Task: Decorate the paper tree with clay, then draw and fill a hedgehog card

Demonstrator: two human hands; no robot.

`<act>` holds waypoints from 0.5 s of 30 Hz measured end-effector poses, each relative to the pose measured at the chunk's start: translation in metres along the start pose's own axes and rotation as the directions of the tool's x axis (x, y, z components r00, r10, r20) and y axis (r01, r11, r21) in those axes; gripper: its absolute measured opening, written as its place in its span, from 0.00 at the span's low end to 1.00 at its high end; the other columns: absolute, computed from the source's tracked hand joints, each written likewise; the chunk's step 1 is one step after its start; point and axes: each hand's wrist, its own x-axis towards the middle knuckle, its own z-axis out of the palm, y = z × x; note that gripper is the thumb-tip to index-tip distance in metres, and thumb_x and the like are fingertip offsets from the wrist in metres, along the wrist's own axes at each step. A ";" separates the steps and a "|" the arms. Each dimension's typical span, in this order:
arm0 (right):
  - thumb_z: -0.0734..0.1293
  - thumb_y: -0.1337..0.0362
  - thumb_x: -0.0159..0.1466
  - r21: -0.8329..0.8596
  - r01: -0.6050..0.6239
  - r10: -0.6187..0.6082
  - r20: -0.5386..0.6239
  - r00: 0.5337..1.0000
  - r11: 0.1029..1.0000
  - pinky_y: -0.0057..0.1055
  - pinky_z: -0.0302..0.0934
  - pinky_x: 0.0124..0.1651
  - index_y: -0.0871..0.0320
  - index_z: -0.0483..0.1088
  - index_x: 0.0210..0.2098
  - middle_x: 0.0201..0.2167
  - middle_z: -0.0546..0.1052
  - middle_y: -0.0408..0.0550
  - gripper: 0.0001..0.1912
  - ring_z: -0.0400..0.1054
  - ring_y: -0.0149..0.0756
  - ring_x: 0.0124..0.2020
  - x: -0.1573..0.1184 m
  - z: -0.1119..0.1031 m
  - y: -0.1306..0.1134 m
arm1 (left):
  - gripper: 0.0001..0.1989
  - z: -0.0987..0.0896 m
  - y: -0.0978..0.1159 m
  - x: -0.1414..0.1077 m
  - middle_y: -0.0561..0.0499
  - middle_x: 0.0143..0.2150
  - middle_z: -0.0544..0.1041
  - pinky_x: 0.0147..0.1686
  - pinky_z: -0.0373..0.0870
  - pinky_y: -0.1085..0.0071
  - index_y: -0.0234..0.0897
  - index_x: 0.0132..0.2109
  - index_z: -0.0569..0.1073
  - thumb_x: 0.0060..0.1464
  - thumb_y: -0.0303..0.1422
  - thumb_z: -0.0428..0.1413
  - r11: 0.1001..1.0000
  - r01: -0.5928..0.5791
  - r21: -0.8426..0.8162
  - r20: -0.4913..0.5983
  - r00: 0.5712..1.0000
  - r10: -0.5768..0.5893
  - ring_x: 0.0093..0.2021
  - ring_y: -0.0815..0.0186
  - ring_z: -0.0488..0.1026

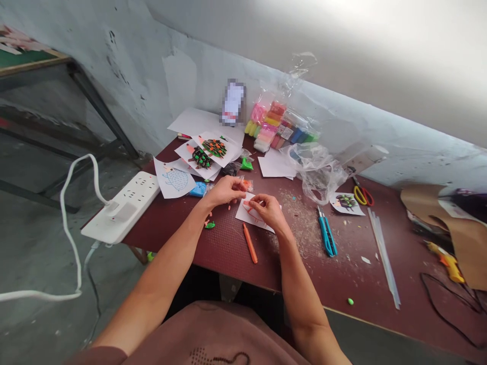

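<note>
Both hands' grips pinch at a paper card [253, 213] on the table [342, 284], seemingly pressing clay, left hand [224, 191], right hand [269, 209]

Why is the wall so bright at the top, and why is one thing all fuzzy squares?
In the head view, strong light washes out the wall at upper right; the small upright object behind the paper cards is pixelated on purpose; the table edge tilts and bends from the wide lens; both hands look sharp.

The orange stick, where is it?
The orange stick lies on the dark red table, just below the white paper under the right hand.
</note>
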 end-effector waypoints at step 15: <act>0.69 0.53 0.59 -0.200 -0.097 0.090 -0.042 0.995 0.975 0.29 0.48 0.28 0.58 0.75 0.22 0.19 0.73 0.43 0.16 0.60 0.30 0.22 -0.001 0.009 -0.006 | 0.07 0.005 -0.011 0.004 0.50 0.31 0.81 0.24 0.67 0.77 0.33 0.34 0.81 0.51 0.24 0.58 0.912 -0.106 0.396 -0.022 0.992 0.124 0.24 0.71 0.73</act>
